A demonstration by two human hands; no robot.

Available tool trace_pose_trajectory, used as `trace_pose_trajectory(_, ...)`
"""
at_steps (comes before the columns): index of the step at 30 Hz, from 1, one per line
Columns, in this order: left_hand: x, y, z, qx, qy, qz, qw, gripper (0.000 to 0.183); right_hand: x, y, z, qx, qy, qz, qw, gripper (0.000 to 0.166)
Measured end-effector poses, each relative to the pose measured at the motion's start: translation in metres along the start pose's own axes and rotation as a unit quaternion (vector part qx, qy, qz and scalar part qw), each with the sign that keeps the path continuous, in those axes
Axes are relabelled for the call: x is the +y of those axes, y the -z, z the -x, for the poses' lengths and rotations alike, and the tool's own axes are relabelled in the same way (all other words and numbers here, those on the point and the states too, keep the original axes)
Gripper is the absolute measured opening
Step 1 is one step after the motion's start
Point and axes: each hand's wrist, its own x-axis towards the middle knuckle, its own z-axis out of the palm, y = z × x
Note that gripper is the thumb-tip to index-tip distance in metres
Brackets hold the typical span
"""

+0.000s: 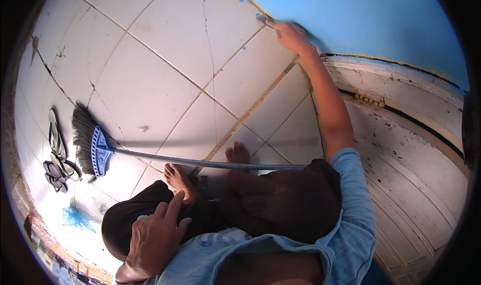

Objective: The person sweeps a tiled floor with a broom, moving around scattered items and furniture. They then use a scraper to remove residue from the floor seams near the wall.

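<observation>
At the foot of the blue painted wall (357, 18), my right hand (293, 37) grips a small flat scraper (262, 19), its blade against the white floor tiles (165, 74). Small blue paint spots (244, 48) dot the tiles nearby. My left hand (158, 228) hovers over or rests on my left knee, index finger stretched out and thumb apart. A small pale bit shows behind its knuckles; I cannot tell what it is. A broom (99, 149) with dark bristles and a blue plastic head lies across the floor before me, the end of its metal handle hidden at my right knee.
Flip-flops (58, 146) lie on the left beyond the broom's bristles. A blue crumpled plastic piece (77, 218) rests in the bright light nearer me. An open-standing or leaning white wooden door (409, 172) with a hinge is close on my right. My bare feet (237, 153) are on the tiles.
</observation>
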Motion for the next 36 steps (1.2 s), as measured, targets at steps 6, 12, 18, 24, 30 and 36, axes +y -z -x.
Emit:
trace_pose_trajectory(6, 0.005, 0.002, 0.001, -0.028, 0.035, 0.019, 0.999, 0.054, -0.001, 0.009, 0.001, -0.004, 0.032, 0.014, 0.999, 0.046)
trace_pose_trajectory(12, 0.002, 0.002, 0.0, -0.004, -0.007, -0.012, 1.0, 0.053, 0.011, 0.005, -0.004, 0.011, 0.066, 0.008, 0.998, 0.039)
trace_pose_trajectory(18, 0.004, -0.003, 0.002, 0.006, -0.001, -0.003, 1.0, 0.054, 0.001, 0.015, -0.02, -0.008, 0.06, 0.005, 0.998, 0.038)
trace_pose_trajectory(24, 0.011, 0.007, 0.0, -0.051, 0.058, 0.025, 0.997, 0.051, 0.014, 0.002, -0.008, 0.028, 0.093, 0.001, 0.995, 0.04)
trace_pose_trajectory(30, 0.004, -0.001, 0.008, 0.023, 0.021, 0.019, 0.999, 0.053, -0.015, 0.01, -0.04, 0.01, 0.094, -0.008, 0.996, 0.038)
trace_pose_trajectory(36, 0.005, 0.002, 0.01, -0.041, 0.072, 0.045, 0.996, 0.054, 0.007, 0.001, -0.032, 0.037, 0.117, 0.014, 0.992, 0.038)
